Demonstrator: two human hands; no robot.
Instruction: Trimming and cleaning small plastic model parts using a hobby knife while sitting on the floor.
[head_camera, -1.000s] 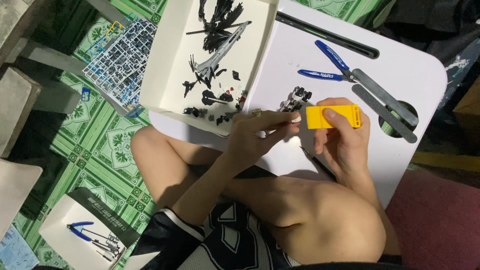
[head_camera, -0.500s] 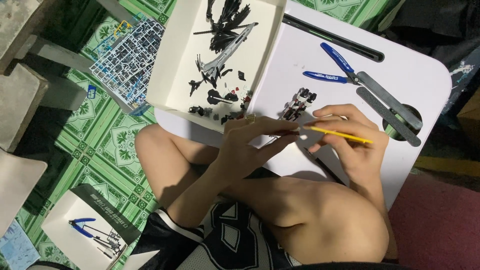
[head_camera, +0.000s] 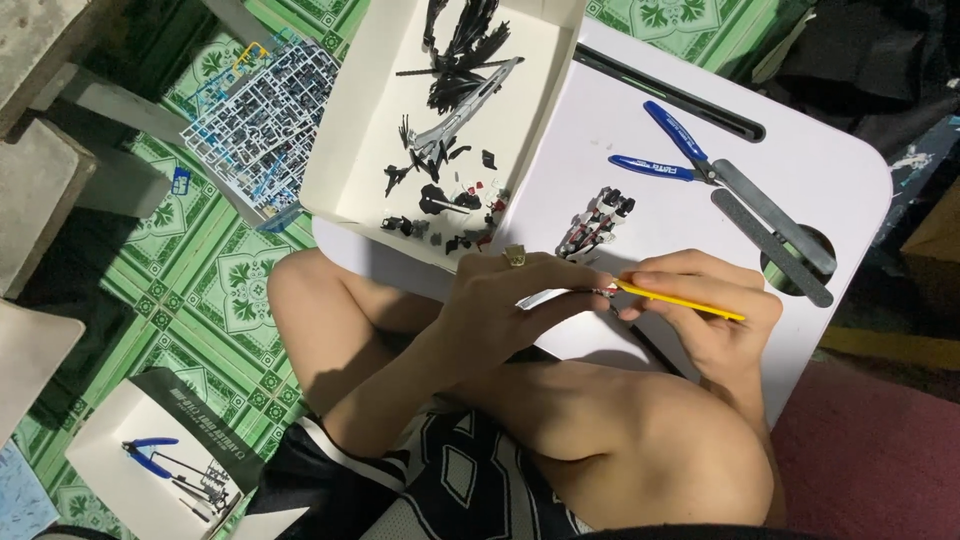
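Note:
My left hand (head_camera: 510, 300), with a ring on one finger, pinches a small white and grey model part (head_camera: 560, 296) over the near edge of the white lap table (head_camera: 850, 170). My right hand (head_camera: 700, 310) holds a thin yellow tool (head_camera: 680, 300) edge-on, its tip touching the part. A small black, white and red model assembly (head_camera: 597, 220) lies on the table just beyond my hands.
A white box lid (head_camera: 350, 130) holding several black and grey model pieces sits at the table's left. Blue-handled nippers (head_camera: 670, 150), two grey files (head_camera: 770, 225) and a black bar (head_camera: 670, 95) lie farther back. Plastic part frames (head_camera: 250, 120) and another box (head_camera: 150, 460) rest on the green floor.
The yellow tool was shown flat and broad a second ago; now it is turned edge-on, with its tip against the part. Both hands stayed over the table's near edge.

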